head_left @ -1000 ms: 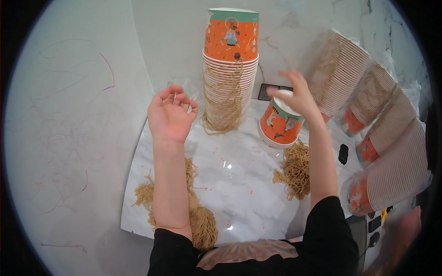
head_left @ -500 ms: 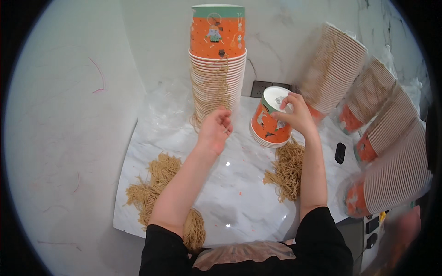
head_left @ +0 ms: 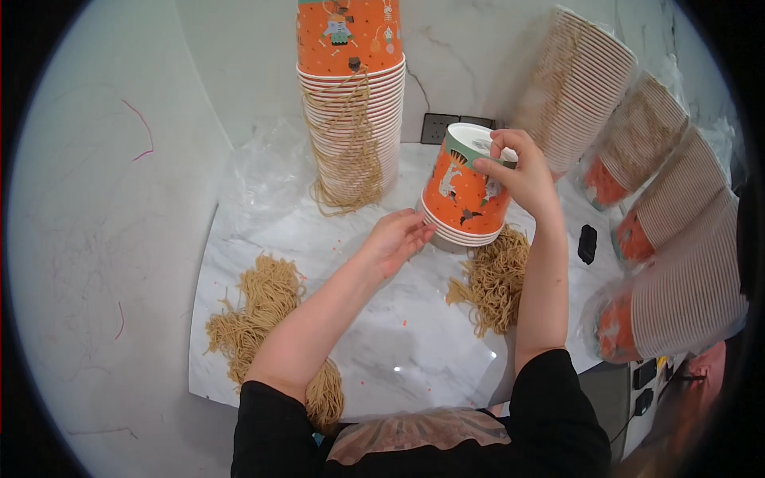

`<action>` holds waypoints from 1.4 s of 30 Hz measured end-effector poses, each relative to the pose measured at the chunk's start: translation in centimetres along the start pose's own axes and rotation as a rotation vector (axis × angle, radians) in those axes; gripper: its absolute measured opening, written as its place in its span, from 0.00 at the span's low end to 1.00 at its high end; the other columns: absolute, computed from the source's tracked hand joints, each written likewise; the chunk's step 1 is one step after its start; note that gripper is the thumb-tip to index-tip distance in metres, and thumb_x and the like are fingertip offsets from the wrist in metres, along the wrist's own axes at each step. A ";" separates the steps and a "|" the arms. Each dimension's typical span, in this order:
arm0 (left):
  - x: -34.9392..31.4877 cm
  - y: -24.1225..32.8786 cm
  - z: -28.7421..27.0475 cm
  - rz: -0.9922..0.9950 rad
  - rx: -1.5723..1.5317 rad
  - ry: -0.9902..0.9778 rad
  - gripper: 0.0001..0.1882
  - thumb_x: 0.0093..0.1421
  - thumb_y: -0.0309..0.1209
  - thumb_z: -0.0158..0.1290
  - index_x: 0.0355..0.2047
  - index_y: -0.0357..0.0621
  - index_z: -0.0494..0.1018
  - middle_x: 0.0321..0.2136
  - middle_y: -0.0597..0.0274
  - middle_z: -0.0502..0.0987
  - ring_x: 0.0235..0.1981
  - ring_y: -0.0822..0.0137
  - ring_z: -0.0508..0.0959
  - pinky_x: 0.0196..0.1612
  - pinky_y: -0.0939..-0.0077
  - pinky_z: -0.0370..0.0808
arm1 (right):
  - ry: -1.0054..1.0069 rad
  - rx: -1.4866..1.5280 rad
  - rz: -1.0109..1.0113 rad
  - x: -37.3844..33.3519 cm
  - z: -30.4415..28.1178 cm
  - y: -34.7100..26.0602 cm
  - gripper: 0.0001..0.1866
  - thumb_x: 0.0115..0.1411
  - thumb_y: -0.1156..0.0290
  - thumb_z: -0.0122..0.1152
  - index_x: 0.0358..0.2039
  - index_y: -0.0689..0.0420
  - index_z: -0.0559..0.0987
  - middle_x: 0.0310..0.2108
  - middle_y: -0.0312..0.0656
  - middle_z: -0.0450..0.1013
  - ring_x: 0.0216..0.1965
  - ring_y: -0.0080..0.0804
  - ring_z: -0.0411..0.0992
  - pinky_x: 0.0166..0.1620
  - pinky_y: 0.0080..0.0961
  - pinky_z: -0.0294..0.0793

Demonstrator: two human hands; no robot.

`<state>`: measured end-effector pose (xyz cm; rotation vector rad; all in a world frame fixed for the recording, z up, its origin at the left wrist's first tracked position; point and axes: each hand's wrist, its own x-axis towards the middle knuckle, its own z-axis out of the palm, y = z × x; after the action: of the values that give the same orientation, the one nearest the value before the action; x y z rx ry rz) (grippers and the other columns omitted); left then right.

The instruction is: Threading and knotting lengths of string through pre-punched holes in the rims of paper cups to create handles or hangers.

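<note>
My right hand [head_left: 522, 171] pinches the base edge of a short stack of upside-down orange paper cups [head_left: 470, 195] with green bands and printed figures. The stack is slightly tilted, its white rims facing down. Beside the lower left of those rims is my left hand [head_left: 398, 241], fingers stretched out and fingertips at the rim; whether they press on it I cannot tell. Behind my left hand rises a tall stack of the same cups [head_left: 358, 111], upside down, with loops of tan string [head_left: 351, 171] hanging down its front.
Tan string lies in a pile [head_left: 498, 283] by my right forearm and another [head_left: 267, 311] under my left. Several plastic-wrapped cup stacks [head_left: 677, 287] line the right side. Crumpled clear plastic [head_left: 275, 163] lies at the back left, a small black object [head_left: 587, 244] at the right, wall sockets [head_left: 446, 127] behind.
The short cup stack has come up and slightly left, tilting, in my right hand. My left hand has left the tall stack and moved right to the short stack's rim. The view has shifted slightly.
</note>
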<state>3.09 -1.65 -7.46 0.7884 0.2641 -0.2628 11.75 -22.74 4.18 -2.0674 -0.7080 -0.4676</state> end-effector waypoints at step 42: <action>1.1 -0.1 -2.0 0.250 0.200 -0.076 0.26 0.66 0.24 0.51 0.64 0.35 0.60 0.54 0.58 0.73 0.50 0.69 0.75 0.54 0.74 0.73 | 0.304 0.727 0.016 -2.3 -5.8 -4.8 0.11 0.69 0.64 0.59 0.40 0.59 0.77 0.36 0.29 0.74 0.39 0.13 0.68 0.45 0.12 0.65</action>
<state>3.83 -0.47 -9.26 0.9974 0.0659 -0.0833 6.57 -26.11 9.08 -1.2868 -0.5655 -0.4221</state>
